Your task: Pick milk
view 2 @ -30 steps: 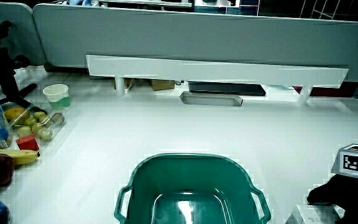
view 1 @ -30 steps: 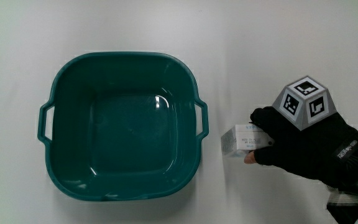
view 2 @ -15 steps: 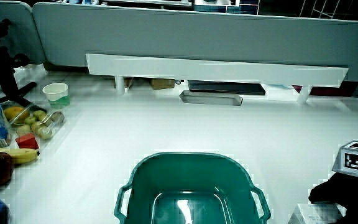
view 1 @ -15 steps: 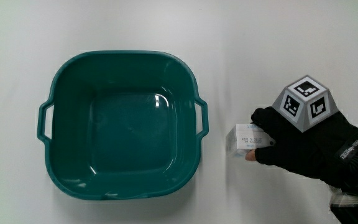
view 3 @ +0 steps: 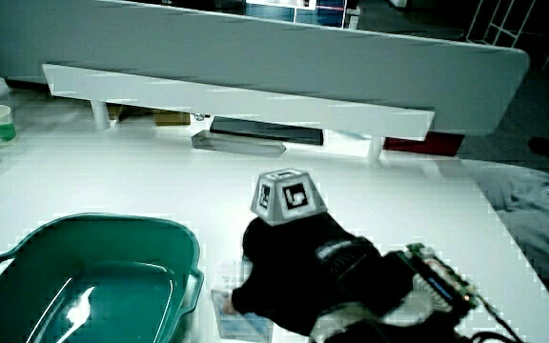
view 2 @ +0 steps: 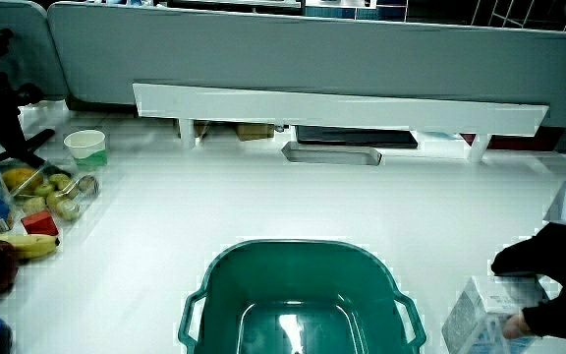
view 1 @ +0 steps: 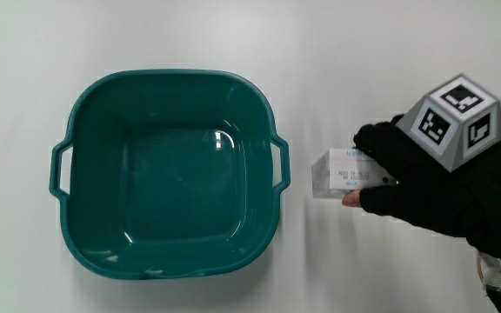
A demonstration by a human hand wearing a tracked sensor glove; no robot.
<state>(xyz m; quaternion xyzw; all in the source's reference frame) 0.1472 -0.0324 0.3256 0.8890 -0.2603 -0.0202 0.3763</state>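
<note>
The hand (view 1: 424, 187) clasps a small white milk carton (view 1: 342, 172) between thumb and curled fingers, carton raised off the table, just beside a green basin (view 1: 168, 174).

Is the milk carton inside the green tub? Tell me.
No, the milk carton sits beside the green tub, gripped by the hand.

Teal basin (view 1: 168, 174), white milk carton (view 1: 342, 172)

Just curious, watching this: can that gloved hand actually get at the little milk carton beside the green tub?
Yes, it seems so. The hand already has its fingers wrapped around the milk carton, which sits just clear of the green tub, and nothing lies between them.
</note>
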